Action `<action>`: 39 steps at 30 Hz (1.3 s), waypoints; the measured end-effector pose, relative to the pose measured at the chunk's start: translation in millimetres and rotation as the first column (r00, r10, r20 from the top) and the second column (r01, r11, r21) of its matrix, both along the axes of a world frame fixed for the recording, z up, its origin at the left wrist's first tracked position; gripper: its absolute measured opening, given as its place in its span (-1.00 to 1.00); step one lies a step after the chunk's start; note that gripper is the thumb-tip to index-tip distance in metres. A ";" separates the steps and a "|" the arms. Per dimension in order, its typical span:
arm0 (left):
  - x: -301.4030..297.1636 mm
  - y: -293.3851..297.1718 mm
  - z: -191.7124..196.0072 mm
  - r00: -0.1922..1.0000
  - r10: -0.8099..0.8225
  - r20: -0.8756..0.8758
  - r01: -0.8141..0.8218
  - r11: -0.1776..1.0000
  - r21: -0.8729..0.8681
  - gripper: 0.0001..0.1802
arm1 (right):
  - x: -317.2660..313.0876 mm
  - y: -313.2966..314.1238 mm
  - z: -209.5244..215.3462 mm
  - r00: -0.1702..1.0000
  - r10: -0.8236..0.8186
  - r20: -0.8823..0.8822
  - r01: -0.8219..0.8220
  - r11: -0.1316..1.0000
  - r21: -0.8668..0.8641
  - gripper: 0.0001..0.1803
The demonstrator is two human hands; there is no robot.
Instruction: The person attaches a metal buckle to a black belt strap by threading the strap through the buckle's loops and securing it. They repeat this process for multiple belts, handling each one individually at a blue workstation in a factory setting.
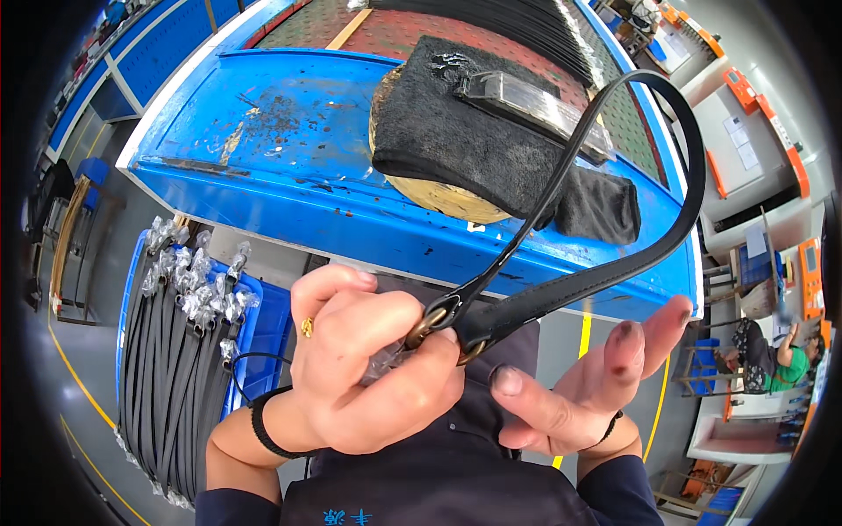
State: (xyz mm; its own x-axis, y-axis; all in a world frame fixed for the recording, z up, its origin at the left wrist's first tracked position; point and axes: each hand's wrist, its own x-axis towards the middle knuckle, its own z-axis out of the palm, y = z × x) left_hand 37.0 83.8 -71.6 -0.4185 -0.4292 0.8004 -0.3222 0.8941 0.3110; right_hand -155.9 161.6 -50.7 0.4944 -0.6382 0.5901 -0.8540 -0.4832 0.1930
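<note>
A black leather bag strap [693, 167] arches up in a loop in front of me. Both its ends, with brass-coloured rings, meet at my left hand [368, 359], whose fingers are closed round them along with a bit of clear plastic wrap. My right hand [588, 386] is just right of the strap ends, not touching the strap. Its fingers are apart, and the thumb and fingertips carry dark stains. Beyond the strap, a dark cloth [456, 131] covers a round pale block [447, 200]. A clear plastic-looking box [535, 105] lies on the cloth.
The blue worktable [289, 193] has dark smears and spots. Many black strips [500, 31] lie along its far side. Below left, a blue crate [263, 324] holds several black straps [167, 368] with plastic-wrapped ends. A person in green [789, 368] is far right.
</note>
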 end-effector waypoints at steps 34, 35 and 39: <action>9.2 -15.5 2.5 0.998 0.022 -0.052 -0.022 1.000 0.004 -0.69 | -78.1 -22.1 -17.0 0.791 -0.442 0.423 0.493 0.870 -0.011 -0.59; 9.3 -15.4 2.7 0.996 0.004 -0.088 -0.001 1.000 0.023 -0.67 | -87.4 -26.8 -25.5 0.778 -0.535 0.330 0.546 0.835 0.067 -0.62; -13.4 -14.6 -4.7 0.933 0.022 -0.359 -0.046 0.997 -0.060 -0.83 | -125.1 -28.2 -49.6 0.799 -0.601 0.016 0.588 0.787 0.186 -0.65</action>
State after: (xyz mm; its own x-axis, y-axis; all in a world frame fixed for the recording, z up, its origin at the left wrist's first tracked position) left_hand 23.5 69.1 -76.4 -0.0847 -0.3785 0.9217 -0.2309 0.9073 0.3514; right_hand -281.0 133.4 -100.3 -0.0538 -0.8813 0.4696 -0.9906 0.1062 0.0859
